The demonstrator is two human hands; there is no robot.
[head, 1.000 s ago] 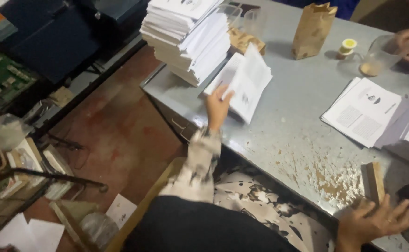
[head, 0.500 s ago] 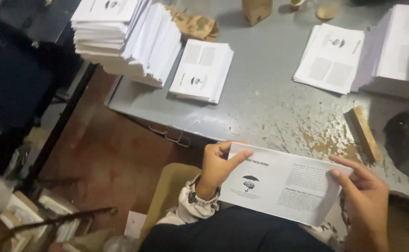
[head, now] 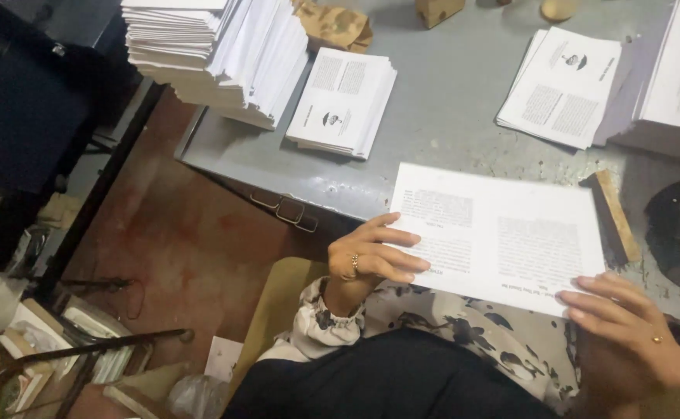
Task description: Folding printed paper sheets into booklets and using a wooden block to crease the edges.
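I hold one white printed sheet (head: 503, 233) flat over the near edge of the grey metal table (head: 449, 132). My left hand (head: 367, 260), a ring on one finger, pinches the sheet's left edge. My right hand (head: 627, 341), also ringed, holds its lower right corner with fingers on top. The sheet shows two blocks of text. My patterned sleeve and dark lap lie beneath it.
A small pile of folded printed leaflets (head: 344, 101) lies on the table's left part, beside a tall stack of white paper (head: 216, 46). More printed stacks (head: 565, 85) sit at the right. A wooden block (head: 612, 217) rests by the sheet. Brown floor and clutter lie to the left.
My left hand took a sheet from the leaflet pile and brought it toward my lap. My right hand joined it. The sheet now lies higher, over the table's edge.
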